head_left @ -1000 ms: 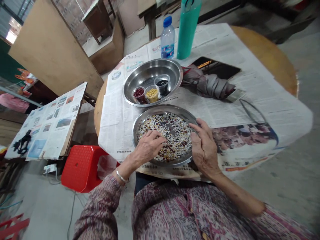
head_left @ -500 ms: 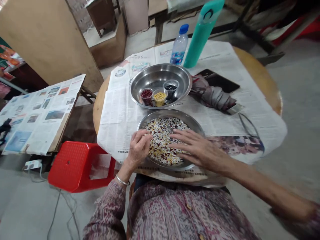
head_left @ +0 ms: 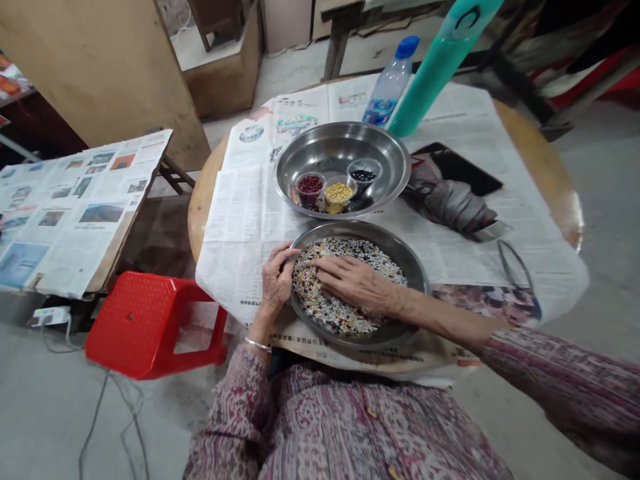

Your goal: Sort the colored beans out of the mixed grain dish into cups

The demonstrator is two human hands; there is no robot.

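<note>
A shallow metal basin (head_left: 419, 267) on the newspaper holds mixed white, yellow, dark red and black grains and beans (head_left: 367, 252). My left hand (head_left: 277, 279) grips its left rim, thumb and fingers closed around the edge. Over the middle of the basin lies my right hand (head_left: 356, 283), palm down, its fingers stretched out into the mix; their tips are partly hidden. Just behind stands a second metal basin (head_left: 320, 148). Inside it are three clear plastic cups: one of dark red beans (head_left: 310, 185), one of yellow beans (head_left: 339, 195), one of black beans (head_left: 363, 175).
A round table covered with newspaper (head_left: 235, 220) carries a blue-capped bottle (head_left: 387, 87), a teal bottle (head_left: 433, 70), a folded grey umbrella (head_left: 457, 203) and a dark flat device (head_left: 467, 170). To the left are a red plastic stool (head_left: 135, 327) and a newspaper-covered side table (head_left: 65, 207).
My left hand has gone from the grains to the basin's left rim. My right hand has left the right rim and reached leftward into the grains. The view has shifted.
</note>
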